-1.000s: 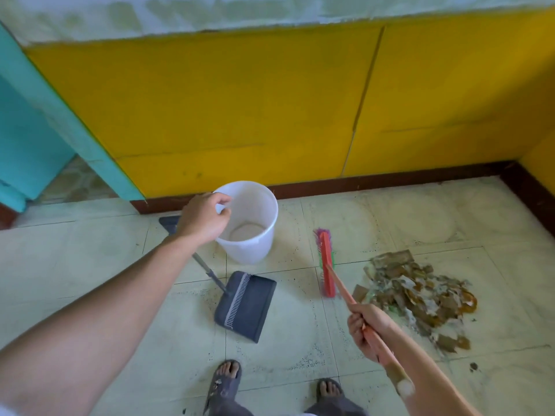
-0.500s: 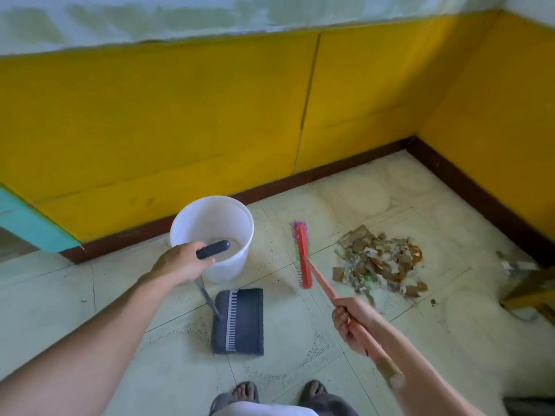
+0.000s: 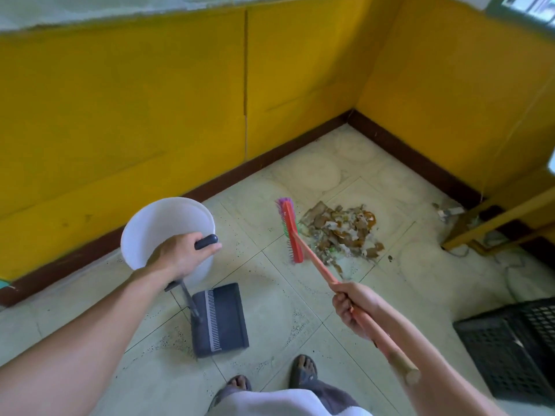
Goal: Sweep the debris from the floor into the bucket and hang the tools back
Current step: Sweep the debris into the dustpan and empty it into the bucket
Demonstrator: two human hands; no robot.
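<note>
My left hand (image 3: 183, 256) grips the dark handle of a grey dustpan (image 3: 220, 321), whose pan rests on the tiled floor in front of my feet. Just behind that hand stands a white bucket (image 3: 156, 223), near the yellow wall. My right hand (image 3: 353, 304) holds the orange pole of a broom, whose red head (image 3: 289, 232) with coloured bristles touches the floor. Right of the broom head lies a heap of brown and white debris (image 3: 342, 232), close to the room's corner.
A black plastic crate (image 3: 510, 346) sits on the floor at the right. A yellow wooden frame (image 3: 492, 223) with cables under it stands by the right wall. Dark skirting (image 3: 270, 159) runs along both walls. My sandalled feet (image 3: 303, 370) are at the bottom.
The view has swung right, bringing the corner and crate into sight. My left hand has taken hold of the dustpan handle and holds it upright. The broom head stays left of the debris.
</note>
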